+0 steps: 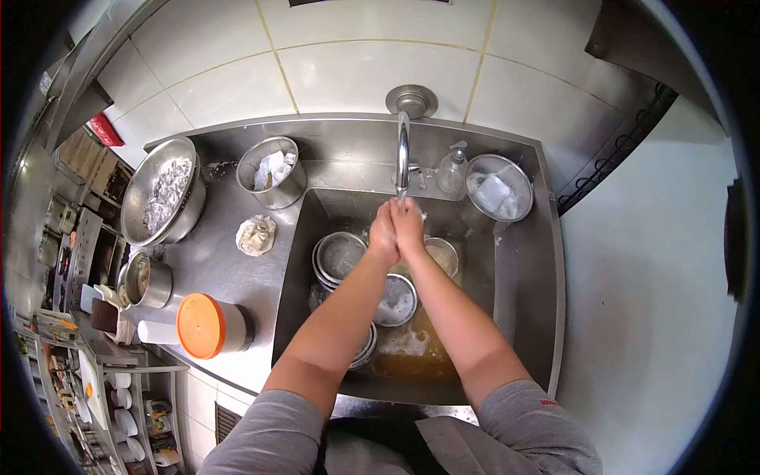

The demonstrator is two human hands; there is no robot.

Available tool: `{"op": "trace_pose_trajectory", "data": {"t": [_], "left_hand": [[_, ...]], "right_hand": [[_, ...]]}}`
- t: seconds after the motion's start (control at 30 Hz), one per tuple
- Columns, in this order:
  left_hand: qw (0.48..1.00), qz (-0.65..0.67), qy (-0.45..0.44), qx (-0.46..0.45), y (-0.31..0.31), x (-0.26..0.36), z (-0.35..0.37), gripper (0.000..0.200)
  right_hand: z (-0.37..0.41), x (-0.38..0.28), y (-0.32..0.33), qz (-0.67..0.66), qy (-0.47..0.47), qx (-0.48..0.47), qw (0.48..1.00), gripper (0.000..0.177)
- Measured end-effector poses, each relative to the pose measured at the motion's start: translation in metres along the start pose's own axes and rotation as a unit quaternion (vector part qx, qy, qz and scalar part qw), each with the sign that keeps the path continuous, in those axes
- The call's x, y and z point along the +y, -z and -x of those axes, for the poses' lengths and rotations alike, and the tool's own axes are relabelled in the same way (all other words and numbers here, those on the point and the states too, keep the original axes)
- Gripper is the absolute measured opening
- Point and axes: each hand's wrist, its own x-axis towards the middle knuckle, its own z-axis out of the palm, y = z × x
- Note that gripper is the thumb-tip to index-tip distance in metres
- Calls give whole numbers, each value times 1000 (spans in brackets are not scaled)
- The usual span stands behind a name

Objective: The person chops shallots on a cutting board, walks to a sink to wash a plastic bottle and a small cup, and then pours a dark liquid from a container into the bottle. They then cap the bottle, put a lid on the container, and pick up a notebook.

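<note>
Hands (383, 232) (408, 226): together under faucet (403, 150) | sleeve (518, 423): red lettering (548, 403), unreadable

- Bright, fairly even light fills the view.
- White glare sits on the counter (218, 273) toward 8 o'clock; thin highlights streak the tap (403, 150) at 12.
- Soft shading crosses the pale panel (649, 261) at 3.
- The wide lens bows the wall tiles (356, 75) at 12; the corners go black.
- Centre hands (408, 226) look fairly crisp, shelves (150, 369) at 8 softer.
</note>
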Motion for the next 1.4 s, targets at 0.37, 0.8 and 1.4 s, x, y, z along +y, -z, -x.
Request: {"op": "trace_pose_trajectory", "data": {"t": [0.37,0.8,1.4], "left_hand": [[649,-582,-476,-113,-33,25,-4,21],[961,-218,145,94,79,-7,2,55],[984,-119,128,36,66,-13,-10,37]], "right_hand": [[21,-37,20,-634,-229,-169,719,50],[15,-26,42,237,81,-207,946,55],[25,-37,62,287,256,-130,914,75]]}}
